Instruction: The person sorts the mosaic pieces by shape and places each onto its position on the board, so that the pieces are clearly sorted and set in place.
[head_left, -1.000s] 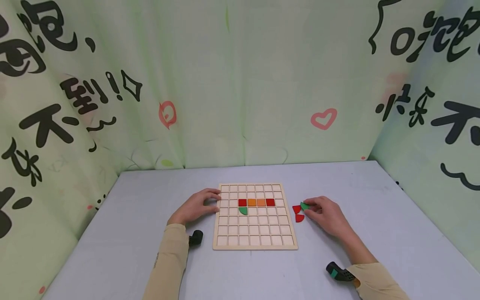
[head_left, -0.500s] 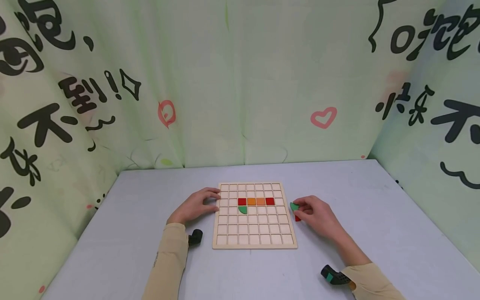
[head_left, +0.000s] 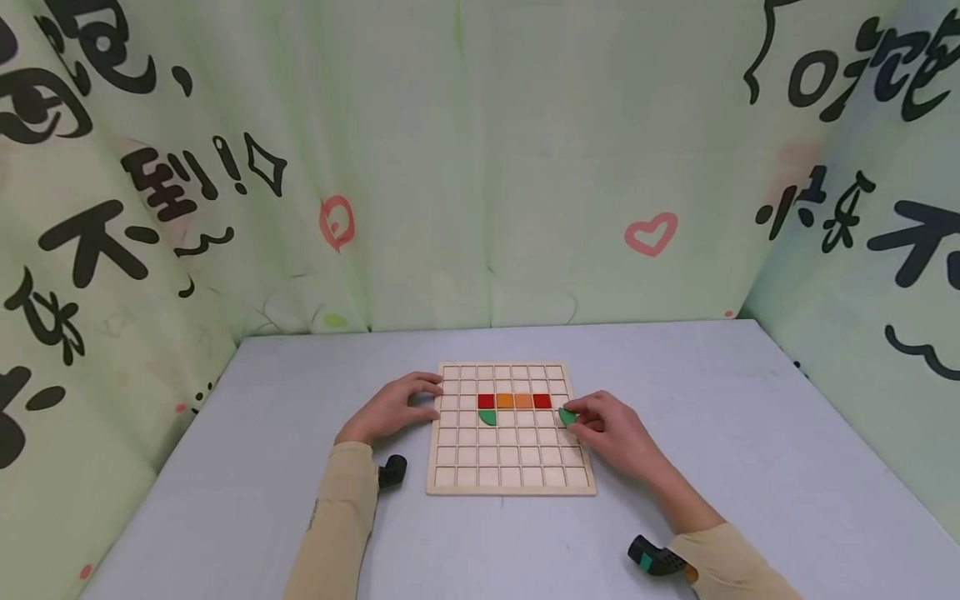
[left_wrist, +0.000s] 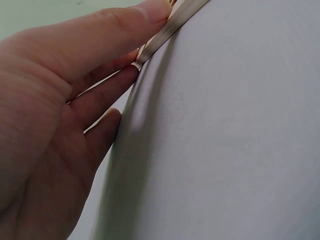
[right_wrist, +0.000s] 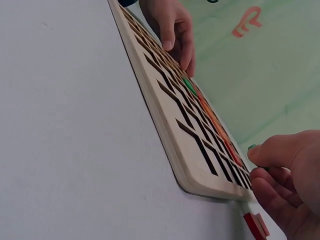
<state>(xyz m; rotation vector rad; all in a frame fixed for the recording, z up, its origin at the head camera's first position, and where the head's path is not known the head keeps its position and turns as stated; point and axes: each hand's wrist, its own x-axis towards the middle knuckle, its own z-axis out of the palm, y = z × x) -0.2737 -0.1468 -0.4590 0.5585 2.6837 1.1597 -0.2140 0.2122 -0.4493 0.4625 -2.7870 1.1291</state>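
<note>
A wooden grid board (head_left: 510, 491) lies on the table. In one row sit a red square (head_left: 486, 401), two orange squares (head_left: 513, 401) and another red square (head_left: 542, 401). Under the left red one is a green quarter-circle piece (head_left: 488, 417). My left hand (head_left: 390, 410) rests its thumb and fingertips at the board's left edge, fingers loosely spread. Between thumb and fingers, my right hand (head_left: 617, 432) pinches a second green quarter-circle piece (head_left: 566, 416) over the board's right edge. Red pieces (right_wrist: 256, 226) beside the board show in the right wrist view; the right hand hides them from the head.
A white cloth covers the table (head_left: 300, 500). Printed curtains (head_left: 480, 167) stand behind and along both sides. A black wrist camera (head_left: 392, 472) sits at the left cuff, another wrist camera (head_left: 655, 557) at the right.
My right hand has carried the green quarter-circle piece left from beside the red pieces to the board's right edge. The left hand has stayed at the board's left edge.
</note>
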